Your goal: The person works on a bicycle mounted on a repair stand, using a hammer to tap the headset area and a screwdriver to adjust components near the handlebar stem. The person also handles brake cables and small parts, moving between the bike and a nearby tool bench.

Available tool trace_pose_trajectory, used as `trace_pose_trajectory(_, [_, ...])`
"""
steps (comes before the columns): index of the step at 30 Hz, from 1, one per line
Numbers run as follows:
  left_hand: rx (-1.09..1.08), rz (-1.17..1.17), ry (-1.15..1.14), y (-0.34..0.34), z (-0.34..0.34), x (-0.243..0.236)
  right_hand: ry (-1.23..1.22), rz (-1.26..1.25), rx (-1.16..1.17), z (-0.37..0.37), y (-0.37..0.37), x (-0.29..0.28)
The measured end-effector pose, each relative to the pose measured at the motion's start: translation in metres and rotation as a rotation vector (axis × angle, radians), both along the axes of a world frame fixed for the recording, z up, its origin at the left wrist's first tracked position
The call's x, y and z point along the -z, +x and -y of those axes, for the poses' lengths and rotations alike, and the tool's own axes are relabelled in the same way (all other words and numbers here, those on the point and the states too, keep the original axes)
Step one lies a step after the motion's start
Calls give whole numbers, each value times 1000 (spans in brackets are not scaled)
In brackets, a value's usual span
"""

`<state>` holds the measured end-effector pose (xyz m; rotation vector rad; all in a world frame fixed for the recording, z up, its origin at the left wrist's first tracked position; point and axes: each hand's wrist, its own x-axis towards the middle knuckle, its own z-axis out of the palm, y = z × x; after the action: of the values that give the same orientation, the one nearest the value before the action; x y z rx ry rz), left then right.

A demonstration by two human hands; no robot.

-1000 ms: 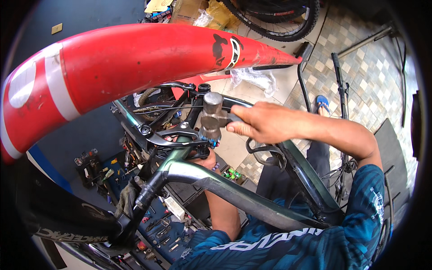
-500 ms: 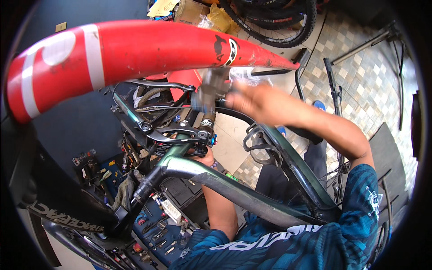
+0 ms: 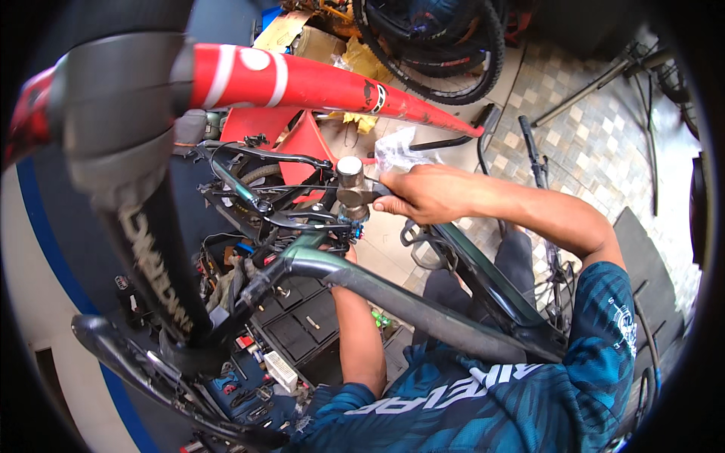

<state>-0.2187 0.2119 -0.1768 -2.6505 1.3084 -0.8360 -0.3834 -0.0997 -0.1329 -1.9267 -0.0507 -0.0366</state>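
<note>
My right hand point(image 3: 432, 192) is closed around the handle of a hammer. The metal hammer head point(image 3: 351, 185) stands upright, its round silver face upward, right over the rear suspension linkage point(image 3: 310, 219) of a dark green bicycle frame point(image 3: 408, 321). Whether its lower end touches the linkage or shock, I cannot tell. Below it, a small blue part point(image 3: 353, 229) shows. My left hand point(image 3: 350, 255) reaches up behind the frame tube beneath the linkage; its fingers are mostly hidden. On the frame's lower tube sits a black bottle cage point(image 3: 430, 245).
A red tube point(image 3: 317, 87) with white bands crosses above the frame, with a thick black lettered tube point(image 3: 151, 257) at left. Below lie a black tool case point(image 3: 298, 325) and scattered tools point(image 3: 253, 396). A bicycle wheel point(image 3: 495, 60) stands at the back beside a tiled floor point(image 3: 581, 98).
The hammer, blurred before, has come down closer to the linkage with my right hand. My view has shifted, so the red tube looks smaller and the black tube now covers its left part.
</note>
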Motion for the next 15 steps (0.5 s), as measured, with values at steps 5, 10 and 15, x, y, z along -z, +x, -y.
trace_pose_trajectory(5, [10,-816,-430,9,33,-62,-481,63,44,34,-67,-79])
trace_pose_trajectory(10, [247,-985,-302,48,38,-169,-920,-186,196,21,-137,-199])
trace_pose_trajectory(15, [466,-1040,82,114,42,-244,-1214,-447,507,-60,-172,-269])
